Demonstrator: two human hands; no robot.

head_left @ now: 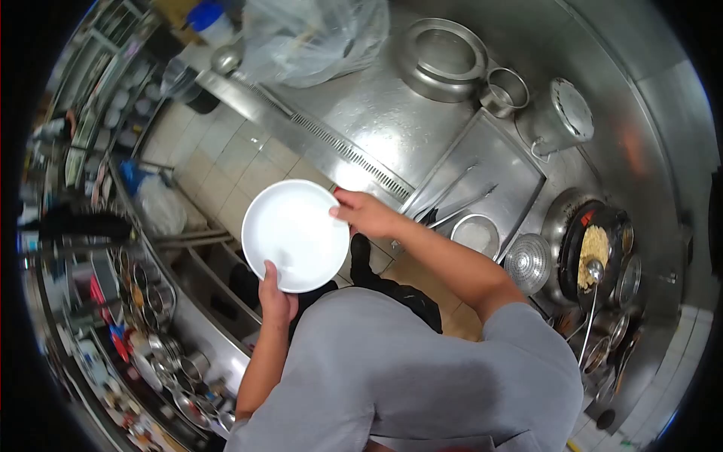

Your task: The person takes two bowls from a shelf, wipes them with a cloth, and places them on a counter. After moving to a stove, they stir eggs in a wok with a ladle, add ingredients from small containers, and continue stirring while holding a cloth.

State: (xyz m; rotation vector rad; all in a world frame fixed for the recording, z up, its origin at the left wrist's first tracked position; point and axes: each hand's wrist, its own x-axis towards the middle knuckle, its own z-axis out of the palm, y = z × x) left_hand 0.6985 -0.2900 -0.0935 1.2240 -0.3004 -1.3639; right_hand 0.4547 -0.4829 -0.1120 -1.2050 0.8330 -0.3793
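A round white bowl (pixel 296 233), its inside facing up, is held between both hands over the floor. My left hand (pixel 279 297) grips the near rim, thumb over the edge and fingers hidden underneath. On the right side of the rim, my right hand (pixel 367 213) pinches it, with the thumb on top. Nothing shows inside the bowl except a faint reflection. To the right, a ladle (pixel 595 273) rests in a wok (pixel 571 260) with yellow food (pixel 593 252), apart from both hands.
A steel counter (pixel 354 105) runs along the top, carrying a plastic bag (pixel 316 41), a large round metal pot (pixel 444 56), a lidded can (pixel 561 117) and tongs (pixel 463 203). A perforated skimmer (pixel 528 264) lies beside the wok. Several ladles and seasoning containers (pixel 139 290) fill the left side.
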